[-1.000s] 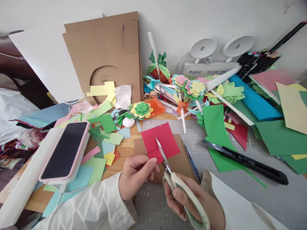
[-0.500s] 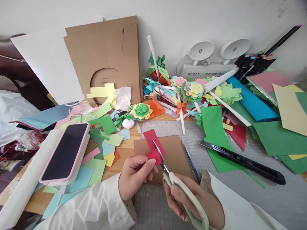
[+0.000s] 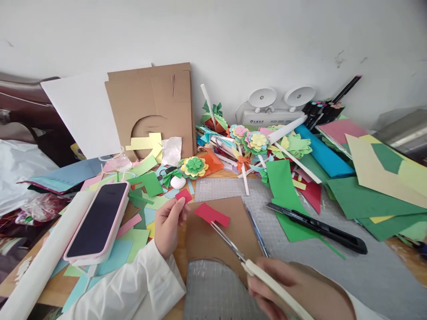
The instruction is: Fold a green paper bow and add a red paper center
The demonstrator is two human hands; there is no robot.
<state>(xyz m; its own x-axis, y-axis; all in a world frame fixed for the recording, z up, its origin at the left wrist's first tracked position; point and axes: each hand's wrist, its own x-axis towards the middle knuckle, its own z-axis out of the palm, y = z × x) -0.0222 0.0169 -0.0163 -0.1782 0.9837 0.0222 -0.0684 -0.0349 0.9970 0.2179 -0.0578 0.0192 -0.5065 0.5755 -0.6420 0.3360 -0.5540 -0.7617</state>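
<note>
My left hand point(image 3: 168, 224) pinches a small red paper piece point(image 3: 184, 195) above the coloured scraps at the left of the brown cardboard point(image 3: 213, 238). My right hand point(image 3: 293, 291), blurred at the bottom edge, grips cream-handled scissors point(image 3: 233, 246) whose closed blades point up and left. Their tip touches a larger red paper strip point(image 3: 211, 214) lying on the cardboard. The cardboard rests on a grey cutting mat point(image 3: 300, 262).
A pink-cased phone point(image 3: 98, 219) lies on a white roll point(image 3: 43, 262) at left. A black utility knife point(image 3: 316, 226) lies on green paper at right. Paper flowers point(image 3: 256, 141), paper sheets and standing cardboard point(image 3: 153, 104) crowd the back by the wall.
The red paper has been cut in two. My left hand moved up and left with the small piece; the larger strip dropped onto the cardboard. The scissors pulled back and the view tilted up.
</note>
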